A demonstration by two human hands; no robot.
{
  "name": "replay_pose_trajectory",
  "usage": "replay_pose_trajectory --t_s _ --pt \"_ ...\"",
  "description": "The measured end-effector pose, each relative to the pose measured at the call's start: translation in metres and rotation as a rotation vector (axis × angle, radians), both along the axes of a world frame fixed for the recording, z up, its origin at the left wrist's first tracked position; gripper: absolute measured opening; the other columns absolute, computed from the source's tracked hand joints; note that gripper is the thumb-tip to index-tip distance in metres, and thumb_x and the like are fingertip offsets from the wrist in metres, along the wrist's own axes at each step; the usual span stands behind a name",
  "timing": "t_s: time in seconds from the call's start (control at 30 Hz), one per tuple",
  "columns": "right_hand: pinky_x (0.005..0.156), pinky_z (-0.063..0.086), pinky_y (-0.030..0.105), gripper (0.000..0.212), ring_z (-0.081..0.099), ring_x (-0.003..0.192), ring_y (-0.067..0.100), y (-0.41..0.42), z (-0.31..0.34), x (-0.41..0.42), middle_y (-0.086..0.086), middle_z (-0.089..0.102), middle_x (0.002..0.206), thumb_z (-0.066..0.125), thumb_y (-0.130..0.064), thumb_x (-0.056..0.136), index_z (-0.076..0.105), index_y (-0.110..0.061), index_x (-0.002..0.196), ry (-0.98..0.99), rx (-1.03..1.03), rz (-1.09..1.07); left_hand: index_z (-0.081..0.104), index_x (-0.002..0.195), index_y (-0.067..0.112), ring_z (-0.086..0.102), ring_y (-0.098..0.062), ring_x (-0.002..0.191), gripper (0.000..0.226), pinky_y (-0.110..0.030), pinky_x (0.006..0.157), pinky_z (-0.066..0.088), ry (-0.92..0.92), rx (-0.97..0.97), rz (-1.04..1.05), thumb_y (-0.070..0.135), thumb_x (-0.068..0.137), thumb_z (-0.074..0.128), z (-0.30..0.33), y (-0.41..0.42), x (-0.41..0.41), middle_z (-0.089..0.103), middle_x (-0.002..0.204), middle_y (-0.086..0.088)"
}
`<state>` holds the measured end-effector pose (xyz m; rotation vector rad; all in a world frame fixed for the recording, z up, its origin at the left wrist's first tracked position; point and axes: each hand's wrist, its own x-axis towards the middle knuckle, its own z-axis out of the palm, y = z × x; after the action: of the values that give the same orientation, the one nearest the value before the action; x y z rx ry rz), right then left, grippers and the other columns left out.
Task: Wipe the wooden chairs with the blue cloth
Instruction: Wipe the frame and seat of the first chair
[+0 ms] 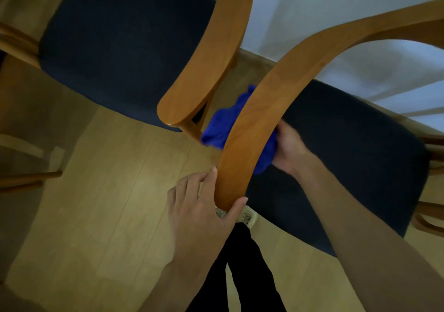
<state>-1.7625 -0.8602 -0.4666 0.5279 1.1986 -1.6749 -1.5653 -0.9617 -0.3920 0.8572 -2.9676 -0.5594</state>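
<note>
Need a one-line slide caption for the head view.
Left hand steadies armrest; right hand holds blue cloth under it.

A light wood-plank floor (115, 191) runs under everything, its boards laid near to far. Along the far right stands a pale wall (336, 3), with a skirting board (259, 58) at its foot. Near the bottom, black trouser legs (242, 270) reach down to a light shoe (247, 216) (its pattern too blurred to make out).

Narrow gap between the two armrests (204, 54) holds the cloth (223, 124).
</note>
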Motion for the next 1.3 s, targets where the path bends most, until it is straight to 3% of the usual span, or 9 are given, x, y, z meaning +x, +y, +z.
replay_pose_trajectory --t_s 0.13,0.23,0.5,0.67,0.93,1.1,1.23,1.3 --pt "0.098 0.052 0.049 0.053 0.061 0.123 0.031 0.006 0.01 -0.035 0.012 0.063 0.133 0.044 -0.052 0.101 0.056 -0.017 0.139 0.041 -0.077 -0.213 0.066 0.12 0.01 0.06 -0.023 0.101 0.075 -0.04 0.083 0.047 0.003 0.009 0.002 0.069 0.074 0.058 0.001 0.0 0.0 0.065 0.107 -0.005" --pt "0.103 0.048 0.05 0.058 0.055 0.129 0.032 0.008 0.011 -0.04 0.013 0.057 0.141 0.039 -0.054 0.102 0.047 -0.016 0.146 0.032 -0.147 -0.219 0.065 0.121 0.01 0.06 -0.023 0.101 0.075 -0.039 0.082 0.048 0.014 0.02 0.011 0.068 0.075 0.059 0.0 0.0 -0.001 0.064 0.107 -0.005" --pt "0.111 0.04 0.051 0.064 0.047 0.137 0.031 0.018 0.002 -0.03 0.012 0.048 0.15 0.041 -0.059 0.101 0.039 -0.021 0.151 -0.027 -0.257 -0.056 0.063 0.124 0.008 0.06 -0.025 0.102 0.077 -0.043 0.081 0.05 -0.028 -0.016 -0.004 0.065 0.073 0.068 0.001 0.003 -0.002 0.064 0.108 -0.007" --pt "0.108 0.044 0.051 0.057 0.05 0.135 0.032 0.019 -0.007 -0.003 0.012 0.052 0.147 0.048 -0.056 0.1 0.049 -0.021 0.145 -0.116 -0.221 0.138 0.065 0.121 0.007 0.061 -0.025 0.102 0.075 -0.045 0.083 0.049 -0.033 0.001 -0.018 0.065 0.072 0.066 0.002 0.0 -0.004 0.064 0.108 -0.007" --pt "0.111 0.039 0.055 0.058 0.058 0.126 0.03 0.02 -0.011 0.047 0.009 0.061 0.136 0.058 -0.058 0.088 0.057 -0.025 0.136 -0.216 -0.156 0.289 0.064 0.12 0.006 0.061 -0.026 0.1 0.074 -0.043 0.083 0.048 -0.027 0.012 -0.018 0.066 0.076 0.065 0.003 0.001 -0.004 0.063 0.107 -0.008" --pt "0.109 0.041 0.055 0.05 0.06 0.124 0.031 0.017 -0.014 0.046 0.01 0.064 0.133 0.05 -0.051 0.097 0.058 -0.021 0.136 -0.189 -0.113 0.195 0.066 0.118 0.005 0.061 -0.029 0.1 0.074 -0.047 0.081 0.05 -0.053 0.042 -0.009 0.06 0.07 0.075 0.008 0.003 -0.005 0.064 0.107 -0.01" --pt "0.099 0.049 0.05 0.048 0.066 0.114 0.029 0.004 -0.018 0.035 0.012 0.069 0.124 0.061 -0.046 0.089 0.066 -0.017 0.126 -0.129 -0.095 0.041 0.065 0.116 0.006 0.06 -0.029 0.1 0.073 -0.048 0.081 0.049 -0.059 0.041 -0.019 0.063 0.072 0.073 0.008 -0.001 -0.005 0.063 0.107 -0.01" --pt "0.102 0.048 0.052 0.051 0.066 0.115 0.031 0.0 -0.017 0.012 0.015 0.068 0.125 0.063 -0.045 0.087 0.065 -0.014 0.128 -0.088 -0.088 -0.068 0.064 0.115 0.006 0.059 -0.028 0.1 0.073 -0.048 0.081 0.049 -0.062 0.048 -0.031 0.063 0.071 0.074 0.006 -0.002 -0.005 0.062 0.106 -0.009"
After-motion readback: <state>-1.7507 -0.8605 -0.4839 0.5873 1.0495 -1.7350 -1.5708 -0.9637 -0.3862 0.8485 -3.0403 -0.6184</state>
